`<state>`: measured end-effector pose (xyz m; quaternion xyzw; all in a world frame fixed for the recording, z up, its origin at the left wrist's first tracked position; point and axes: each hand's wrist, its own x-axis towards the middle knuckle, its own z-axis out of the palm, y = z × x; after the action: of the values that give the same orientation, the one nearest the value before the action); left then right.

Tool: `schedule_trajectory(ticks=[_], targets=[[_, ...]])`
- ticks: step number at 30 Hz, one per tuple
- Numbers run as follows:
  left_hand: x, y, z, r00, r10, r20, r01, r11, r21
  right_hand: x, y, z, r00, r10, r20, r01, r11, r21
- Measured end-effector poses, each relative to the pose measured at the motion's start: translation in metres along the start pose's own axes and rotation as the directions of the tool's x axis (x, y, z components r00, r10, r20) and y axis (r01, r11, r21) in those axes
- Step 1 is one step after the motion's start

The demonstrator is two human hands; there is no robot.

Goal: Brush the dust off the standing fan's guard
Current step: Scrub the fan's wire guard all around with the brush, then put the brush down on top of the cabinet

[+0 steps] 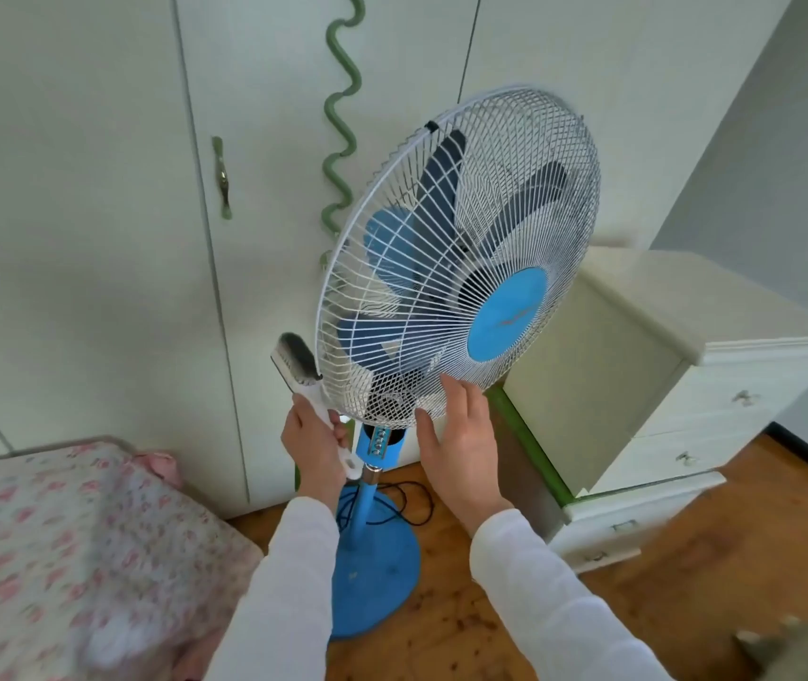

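Note:
A blue standing fan stands on the wooden floor, its white wire guard [515, 189] facing right of me, with a blue centre disc [507, 314] and blue blades behind the wires. My left hand [311, 437] grips the white handle of a brush [296, 358]; its dark bristles sit against the guard's lower left rim. My right hand [461, 432] is flat and spread, fingertips touching the guard's bottom edge. The fan's blue pole and round base [375, 567] show between my forearms.
A pale wardrobe [97, 189] with a green wavy trim [343, 115] stands right behind the fan. A bed with a floral cover [48, 557] lies at lower left. A cream chest of drawers [687, 385] stands to the right. A black cord [412, 503] trails by the base.

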<state>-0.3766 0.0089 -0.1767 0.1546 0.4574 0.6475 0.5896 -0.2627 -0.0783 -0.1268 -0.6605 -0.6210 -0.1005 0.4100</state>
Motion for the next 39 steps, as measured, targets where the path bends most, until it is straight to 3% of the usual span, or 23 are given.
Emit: schedule_trajectory(ticks=[5,10,18,23,27,34,39], targets=[[-0.025,0.028,-0.003,1.000,0.017,-0.007,-0.018,0.998,-0.063,0.001,-0.019,-0.016,0.999,-0.039,0.006,0.039,0.998,0.049],[-0.054,0.066,0.000,0.988,0.152,0.038,-0.146,0.981,-0.125,0.009,-0.038,-0.029,0.997,-0.071,0.021,0.067,0.988,0.140],[-0.112,0.104,0.038,0.893,0.295,0.341,-0.261,0.955,-0.142,0.041,-0.047,-0.052,0.998,-0.049,-0.036,0.056,0.972,0.228],[-0.136,0.095,0.085,0.814,0.233,0.533,-0.217,0.972,-0.093,0.054,-0.026,-0.073,0.995,0.000,-0.097,0.023,0.973,0.231],[-0.151,0.073,0.124,0.731,0.152,0.665,-0.139,0.988,-0.073,0.061,0.007,-0.089,0.986,0.114,-0.121,-0.086,0.972,0.217],[-0.164,0.031,0.187,0.682,0.011,0.732,-0.014,1.000,-0.002,0.071,0.062,-0.119,0.951,0.268,-0.154,-0.238,0.953,0.188],[-0.170,0.000,0.226,0.648,-0.086,0.756,-0.002,0.993,0.114,0.078,0.102,-0.135,0.916,0.358,-0.178,-0.332,0.929,0.162]])
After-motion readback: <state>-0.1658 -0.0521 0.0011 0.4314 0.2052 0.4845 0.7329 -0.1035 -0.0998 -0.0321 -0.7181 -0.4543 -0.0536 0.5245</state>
